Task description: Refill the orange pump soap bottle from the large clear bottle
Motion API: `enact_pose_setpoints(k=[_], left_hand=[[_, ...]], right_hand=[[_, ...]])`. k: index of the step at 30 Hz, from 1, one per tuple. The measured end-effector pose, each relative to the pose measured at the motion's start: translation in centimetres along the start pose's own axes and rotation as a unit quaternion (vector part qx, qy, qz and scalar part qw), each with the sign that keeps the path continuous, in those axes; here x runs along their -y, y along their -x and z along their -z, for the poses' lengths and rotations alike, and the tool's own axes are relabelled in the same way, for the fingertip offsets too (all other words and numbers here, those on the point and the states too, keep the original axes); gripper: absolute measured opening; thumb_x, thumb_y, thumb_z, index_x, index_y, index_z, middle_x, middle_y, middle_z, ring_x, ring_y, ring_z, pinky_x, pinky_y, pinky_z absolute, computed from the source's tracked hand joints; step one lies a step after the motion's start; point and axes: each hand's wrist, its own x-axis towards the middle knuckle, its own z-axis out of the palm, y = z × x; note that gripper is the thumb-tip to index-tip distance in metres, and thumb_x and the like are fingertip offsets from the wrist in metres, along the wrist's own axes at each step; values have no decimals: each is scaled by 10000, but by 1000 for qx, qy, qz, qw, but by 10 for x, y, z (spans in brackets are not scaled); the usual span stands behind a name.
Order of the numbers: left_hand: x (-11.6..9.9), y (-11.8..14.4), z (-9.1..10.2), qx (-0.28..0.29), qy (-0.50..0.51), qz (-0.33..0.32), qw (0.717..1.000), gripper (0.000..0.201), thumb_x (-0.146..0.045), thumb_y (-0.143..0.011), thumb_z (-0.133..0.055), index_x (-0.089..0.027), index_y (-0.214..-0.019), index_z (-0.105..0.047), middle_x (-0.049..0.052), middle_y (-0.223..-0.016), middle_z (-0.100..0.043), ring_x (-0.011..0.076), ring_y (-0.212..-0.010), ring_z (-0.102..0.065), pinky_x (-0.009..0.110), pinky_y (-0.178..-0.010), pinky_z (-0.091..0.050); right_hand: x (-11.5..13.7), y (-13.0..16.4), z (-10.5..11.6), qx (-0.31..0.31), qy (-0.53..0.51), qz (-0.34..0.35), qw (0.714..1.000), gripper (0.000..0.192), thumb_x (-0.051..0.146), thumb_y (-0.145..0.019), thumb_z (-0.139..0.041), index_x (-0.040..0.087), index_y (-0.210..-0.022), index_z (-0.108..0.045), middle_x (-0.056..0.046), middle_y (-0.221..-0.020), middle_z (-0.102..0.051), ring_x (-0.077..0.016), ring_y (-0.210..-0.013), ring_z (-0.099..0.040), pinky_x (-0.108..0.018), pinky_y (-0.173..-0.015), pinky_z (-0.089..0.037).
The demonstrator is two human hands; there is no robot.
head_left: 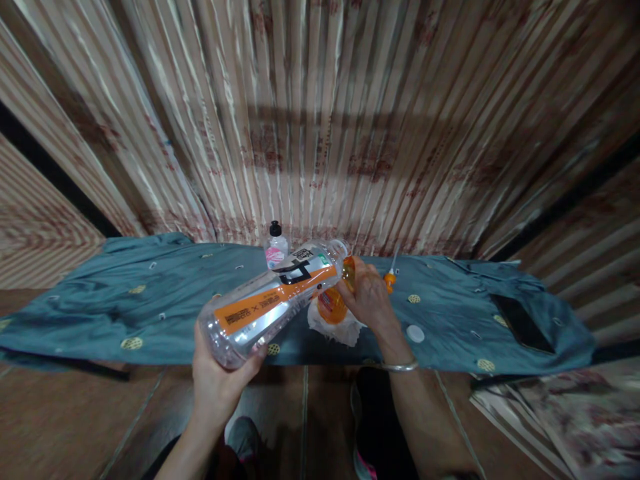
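Note:
My left hand (223, 377) is wrapped round the lower end of a large clear plastic bottle (270, 293) with an orange and silver label. This bottle is tilted, its uncapped mouth up to the right. My right hand (370, 293) is closed on a translucent orange bottle (331, 308), close to the clear bottle's neck. Fingers and the clear bottle hide part of the orange one. Beneath it lies a crumpled white tissue (345, 332). Right of my right hand is an orange pump top (389, 280) with a thin tube.
A small clear bottle (276, 249) with a black cap stands at the back. On the teal cloth (170, 300) lie a white round disc (415, 333) and a dark phone (520, 323). A striped curtain (310, 133) hangs behind; dark poles slant at both sides.

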Motion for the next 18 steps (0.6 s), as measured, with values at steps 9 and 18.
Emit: enact_pose_setpoints(k=[9, 18], left_hand=[[-15, 7, -8, -27, 33, 40, 998, 704, -468, -591, -909, -165, -1148, -605, 160, -1242, -718, 373, -1205, -706, 506, -1091, -536], [-15, 7, -9, -30, 40, 34, 998, 768, -481, -596, -915, -182, -1217, -576, 142, -1245, -720, 362, -1195, -713, 509, -1088, -542]], right_hand=[[0, 0, 1, 0, 1, -1, 1000, 351, 468, -1056, -501, 160, -1150, -640, -151, -986, -725, -306, -911, -662, -458, -861, -559], [1, 0, 2, 3, 0, -5, 1000, 381, 479, -1061, -482, 160, -1185, -650, -146, -984, -726, -306, -908, -662, -463, -852, -558]])
